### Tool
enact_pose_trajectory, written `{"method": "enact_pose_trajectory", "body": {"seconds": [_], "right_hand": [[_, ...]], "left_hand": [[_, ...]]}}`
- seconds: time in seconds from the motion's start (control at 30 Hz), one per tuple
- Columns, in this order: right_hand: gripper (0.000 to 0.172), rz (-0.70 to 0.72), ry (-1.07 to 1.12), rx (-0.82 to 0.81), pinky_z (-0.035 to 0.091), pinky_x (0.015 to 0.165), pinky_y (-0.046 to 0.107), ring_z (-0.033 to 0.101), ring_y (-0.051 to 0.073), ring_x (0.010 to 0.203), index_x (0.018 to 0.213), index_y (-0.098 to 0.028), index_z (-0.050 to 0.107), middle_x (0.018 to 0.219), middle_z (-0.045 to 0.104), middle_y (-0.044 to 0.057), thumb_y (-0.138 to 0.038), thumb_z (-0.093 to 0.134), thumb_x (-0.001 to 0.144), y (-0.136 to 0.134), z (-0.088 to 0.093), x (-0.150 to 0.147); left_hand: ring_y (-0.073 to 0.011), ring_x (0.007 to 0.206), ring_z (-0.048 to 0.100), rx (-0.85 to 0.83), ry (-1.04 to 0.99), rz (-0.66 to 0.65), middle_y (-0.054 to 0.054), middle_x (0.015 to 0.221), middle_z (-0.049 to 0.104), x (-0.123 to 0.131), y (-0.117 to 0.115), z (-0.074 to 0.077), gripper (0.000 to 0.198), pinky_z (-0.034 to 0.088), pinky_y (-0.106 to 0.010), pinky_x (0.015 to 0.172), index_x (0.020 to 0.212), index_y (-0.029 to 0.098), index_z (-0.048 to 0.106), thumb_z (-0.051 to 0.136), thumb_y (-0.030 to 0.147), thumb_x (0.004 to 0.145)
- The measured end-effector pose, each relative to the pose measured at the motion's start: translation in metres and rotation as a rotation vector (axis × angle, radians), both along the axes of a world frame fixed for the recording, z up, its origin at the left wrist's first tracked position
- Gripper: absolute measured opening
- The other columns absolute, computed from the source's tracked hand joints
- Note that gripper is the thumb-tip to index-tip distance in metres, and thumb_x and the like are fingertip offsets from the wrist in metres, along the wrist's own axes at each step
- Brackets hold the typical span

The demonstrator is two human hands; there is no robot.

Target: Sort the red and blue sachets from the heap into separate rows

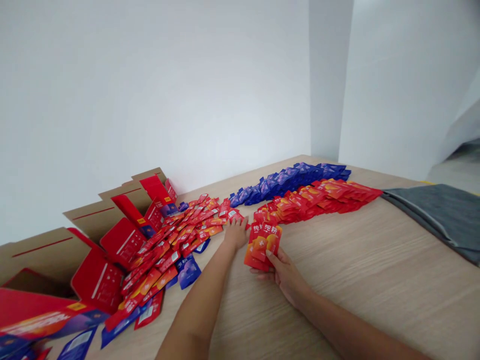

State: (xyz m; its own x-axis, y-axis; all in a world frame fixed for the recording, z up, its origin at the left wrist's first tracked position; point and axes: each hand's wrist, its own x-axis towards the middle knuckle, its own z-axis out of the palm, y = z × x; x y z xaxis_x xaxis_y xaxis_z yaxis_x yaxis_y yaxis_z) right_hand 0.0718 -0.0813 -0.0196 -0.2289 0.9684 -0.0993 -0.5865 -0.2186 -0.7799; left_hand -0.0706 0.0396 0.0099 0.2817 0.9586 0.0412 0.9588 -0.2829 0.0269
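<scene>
Red-orange sachets, at least two and fanned out with white print facing me, are pinched between the thumb and fingers of my right hand. My left hand reaches forward onto the tabletop, at the right edge of a loose heap of red sachets. Its fingertips touch or hover over a red sachet there; whether they grip it I cannot make out. Just beyond my hands, red sachets lie overlapped in a long row. Behind that runs a similar row of blue-purple sachets.
Open cardboard cartons with red flaps line the left side. Some blue sachets lie among the heap. A grey cloth item rests at the right table edge. The wooden table meets a white wall at the back.
</scene>
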Motion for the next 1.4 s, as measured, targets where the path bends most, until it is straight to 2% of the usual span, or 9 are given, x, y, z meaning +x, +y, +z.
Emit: {"method": "enact_pose_trajectory", "body": {"seconds": [0.3, 0.47, 0.63, 0.8, 0.9, 0.97, 1.1, 1.23, 1.4], "right_hand": [[0.046, -0.049, -0.05, 0.035, 0.057, 0.063, 0.039, 0.07, 0.026, 0.078, 0.106, -0.024, 0.048, 0.103, 0.069, 0.006, -0.044, 0.069, 0.069, -0.002, 0.001, 0.004], [0.046, 0.016, -0.104, 0.134, 0.052, 0.081, 0.043, 0.065, 0.026, 0.095, 0.107, -0.022, 0.055, 0.108, 0.068, 0.006, -0.044, 0.07, 0.07, -0.007, 0.003, 0.005], [0.037, 0.151, -0.06, 0.302, 0.035, 0.102, 0.045, 0.058, 0.025, 0.109, 0.106, -0.02, 0.063, 0.112, 0.068, 0.006, -0.041, 0.069, 0.075, -0.014, 0.003, 0.006], [0.036, 0.351, 0.038, 0.253, 0.038, 0.099, 0.047, 0.061, 0.025, 0.105, 0.108, -0.023, 0.064, 0.111, 0.068, 0.006, -0.036, 0.071, 0.074, -0.024, 0.011, 0.008], [0.038, 0.46, 0.049, 0.139, 0.044, 0.093, 0.046, 0.065, 0.024, 0.097, 0.108, -0.023, 0.064, 0.106, 0.07, 0.006, -0.034, 0.073, 0.072, -0.029, 0.014, 0.008], [0.039, 0.475, 0.038, 0.107, 0.046, 0.091, 0.045, 0.065, 0.024, 0.095, 0.106, -0.023, 0.064, 0.105, 0.07, 0.005, -0.032, 0.075, 0.069, -0.031, 0.014, 0.006], [0.041, 0.322, 0.071, 0.13, 0.046, 0.092, 0.045, 0.062, 0.025, 0.102, 0.102, -0.023, 0.065, 0.101, 0.071, 0.005, -0.034, 0.077, 0.065, -0.027, 0.014, 0.002], [0.04, 0.151, 0.017, 0.185, 0.044, 0.093, 0.045, 0.06, 0.026, 0.105, 0.101, -0.022, 0.063, 0.102, 0.07, 0.005, -0.04, 0.074, 0.066, -0.017, 0.013, 0.004], [0.034, 0.132, -0.235, 0.362, 0.042, 0.093, 0.045, 0.061, 0.025, 0.097, 0.096, -0.02, 0.063, 0.099, 0.07, 0.005, -0.042, 0.07, 0.07, -0.009, 0.004, 0.007]], "left_hand": [[-0.0265, 0.12, 0.052, -0.011, -0.26, -0.014, -0.021, 0.127, 0.057, -0.048, -0.112, -0.015, 0.038, 0.038, -0.04, 0.101, 0.121, 0.012, 0.051, 0.043, 0.016, 0.085], [-0.0229, 0.103, 0.061, -0.054, -0.266, -0.043, -0.014, 0.104, 0.068, -0.083, -0.148, -0.002, 0.022, 0.041, -0.038, 0.096, 0.096, 0.018, 0.06, 0.043, 0.015, 0.084], [-0.0181, 0.077, 0.06, 0.196, -0.642, 0.091, -0.004, 0.079, 0.064, -0.083, -0.156, 0.035, 0.02, 0.046, -0.03, 0.075, 0.08, 0.021, 0.056, 0.041, 0.032, 0.087], [-0.0089, 0.046, 0.043, -0.056, -1.206, 0.196, 0.006, 0.053, 0.048, -0.063, -0.144, 0.055, 0.03, 0.035, -0.02, 0.047, 0.067, 0.019, 0.049, 0.058, 0.047, 0.075], [-0.0071, 0.04, 0.041, -0.198, -1.419, 0.313, 0.007, 0.048, 0.049, -0.048, -0.134, 0.05, 0.03, 0.032, -0.018, 0.042, 0.067, 0.018, 0.053, 0.066, 0.044, 0.07], [-0.009, 0.044, 0.05, -0.257, -1.585, 0.369, 0.004, 0.052, 0.057, -0.037, -0.131, 0.044, 0.027, 0.04, -0.02, 0.046, 0.068, 0.016, 0.057, 0.067, 0.041, 0.071], [-0.0186, 0.075, 0.067, -0.359, -1.935, 0.346, -0.007, 0.08, 0.07, -0.012, -0.139, 0.029, 0.033, 0.052, -0.029, 0.072, 0.088, 0.013, 0.063, 0.063, 0.044, 0.076], [-0.0222, 0.085, 0.068, -0.523, -1.868, 0.254, -0.009, 0.098, 0.07, 0.008, -0.159, 0.011, 0.048, 0.053, -0.033, 0.076, 0.106, 0.017, 0.053, 0.073, 0.041, 0.069], [-0.0178, 0.055, 0.067, -0.592, -1.716, 0.267, -0.002, 0.079, 0.07, 0.011, -0.167, -0.008, 0.056, 0.051, -0.028, 0.052, 0.109, 0.022, 0.042, 0.069, 0.051, 0.069]]}}
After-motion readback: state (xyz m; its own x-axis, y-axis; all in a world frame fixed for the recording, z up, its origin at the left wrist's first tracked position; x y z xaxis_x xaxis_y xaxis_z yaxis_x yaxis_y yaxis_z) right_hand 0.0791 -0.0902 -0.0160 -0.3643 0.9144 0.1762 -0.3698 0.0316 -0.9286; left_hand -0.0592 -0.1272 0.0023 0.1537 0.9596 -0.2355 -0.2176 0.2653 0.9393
